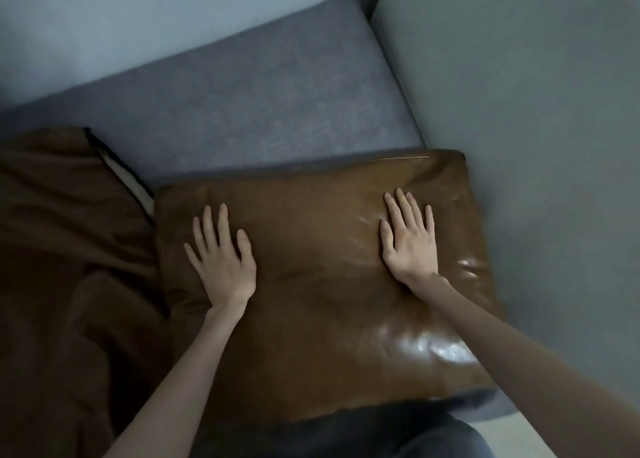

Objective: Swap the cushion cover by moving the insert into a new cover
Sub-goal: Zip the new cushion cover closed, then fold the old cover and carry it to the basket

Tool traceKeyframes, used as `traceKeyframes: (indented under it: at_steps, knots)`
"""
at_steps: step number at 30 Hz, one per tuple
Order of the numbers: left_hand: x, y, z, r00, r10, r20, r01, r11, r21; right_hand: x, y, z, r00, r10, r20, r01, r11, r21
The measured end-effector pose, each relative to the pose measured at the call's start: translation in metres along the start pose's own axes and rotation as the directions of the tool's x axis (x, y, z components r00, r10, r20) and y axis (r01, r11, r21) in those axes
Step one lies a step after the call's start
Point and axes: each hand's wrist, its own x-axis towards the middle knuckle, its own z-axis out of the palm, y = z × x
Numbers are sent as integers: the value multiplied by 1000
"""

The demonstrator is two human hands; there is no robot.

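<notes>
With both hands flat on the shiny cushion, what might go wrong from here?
The glossy brown cushion overhangs the sofa seat front edge, so pressing by the left hand and right hand may tip it off. The loose brown cover beside it could get pinned underneath.

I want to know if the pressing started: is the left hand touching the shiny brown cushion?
Touching. The head view shows the left hand lying flat, fingers spread, on the shiny brown cushion, with no gap under the palm.

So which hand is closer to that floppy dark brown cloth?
Left. The left hand presses the shiny cushion near its cloth-side edge; the right hand presses its far side, away from the brown cloth.
</notes>
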Motion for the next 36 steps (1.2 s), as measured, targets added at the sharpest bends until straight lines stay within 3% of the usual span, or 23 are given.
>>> traceKeyframes:
  at_steps: [5,11,15,18,20,22,23,27,31,36]
  knots:
    - [-65,-49,12,994,105,-16,-104,993,63,-53,36,19,997,38,-65,-40,999,-25]
    - [-38,-60,73,979,36,-201,-48,997,-56,-25,29,71,980,74,-186,-72,997,18]
    - [-56,-49,40,989,54,-135,-53,999,7,-44,27,41,990,73,-120,-73,997,-1]
    - [-76,-35,17,996,-45,-75,40,997,-66,-80,28,25,994,68,-87,-65,997,40]
    - [-114,-27,23,993,114,-29,-115,992,-51,-123,39,32,996,65,-64,-62,997,48]
    - [-158,-26,49,940,341,13,-341,939,49,-158,48,47,998,53,-43,-52,998,38]
    - [-173,-30,62,931,364,37,-365,929,66,-170,55,57,999,47,-22,-46,998,31]
    - [-175,-38,81,958,286,36,-288,952,103,-178,61,69,999,34,-2,-34,999,-19]
    - [-193,-29,51,958,259,122,-273,955,115,-202,46,43,993,82,80,-80,996,-25]
    - [-194,-36,7,922,267,281,-292,955,47,-191,2,3,964,218,151,-247,946,212]
